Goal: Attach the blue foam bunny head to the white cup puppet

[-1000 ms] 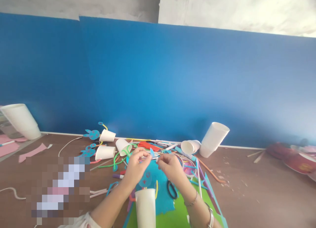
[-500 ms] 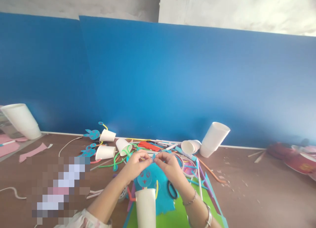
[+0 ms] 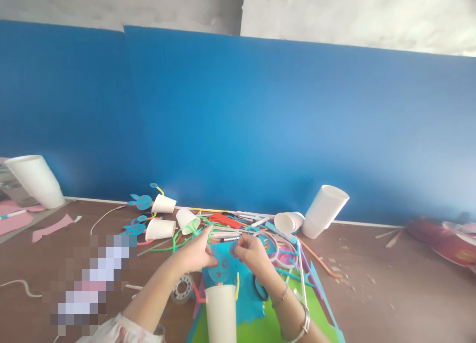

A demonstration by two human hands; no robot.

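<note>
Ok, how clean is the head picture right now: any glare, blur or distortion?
Head view: pale sheen on the right of the blue panel; far-right red item smeared; white cups at left and right lean outward, perhaps wide-angle distortion; mosaic patch hides lower-left table; small blue piece at the right hand looks soft.

Dropped left hand (image 3: pixel 201 251) away from right hand (image 3: pixel 250 249), down by top of blue face disc (image 3: pixel 220 272). Now pinching small blue piece (image 3: pixel 233 248) right-handed only. Exposed more of tape roll (image 3: pixel 188 283).
</note>
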